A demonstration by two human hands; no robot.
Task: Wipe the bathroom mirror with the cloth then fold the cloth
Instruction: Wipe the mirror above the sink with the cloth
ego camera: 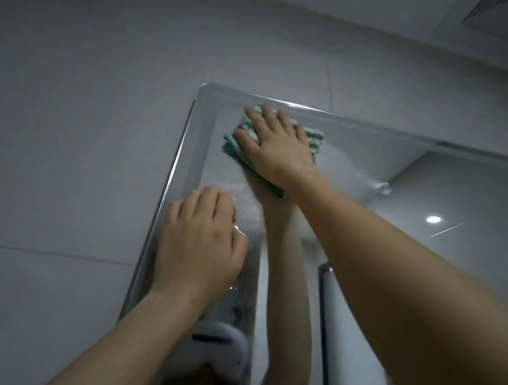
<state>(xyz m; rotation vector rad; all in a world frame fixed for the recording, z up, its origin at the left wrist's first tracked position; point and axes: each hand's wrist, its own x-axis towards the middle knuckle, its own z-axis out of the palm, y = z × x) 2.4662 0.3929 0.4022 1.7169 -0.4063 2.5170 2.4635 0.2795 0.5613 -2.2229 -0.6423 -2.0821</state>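
The mirror [409, 166] fills the right half of the head view, with its top left corner near the middle. My right hand [276, 145] lies flat on a folded green and white cloth [315, 136] and presses it against the glass just below the mirror's top edge. The cloth shows around my fingers and under my wrist. My left hand [200, 243] rests lower down on the mirror's left side, fingers together against the glass, holding nothing. Both arms are reflected in the mirror.
Grey wall tiles [65, 105] surround the mirror to the left and above. A ceiling vent [492, 16] sits at the top right. The mirror reflects a ceiling light spot [434, 219] and a white vertical panel [345, 347].
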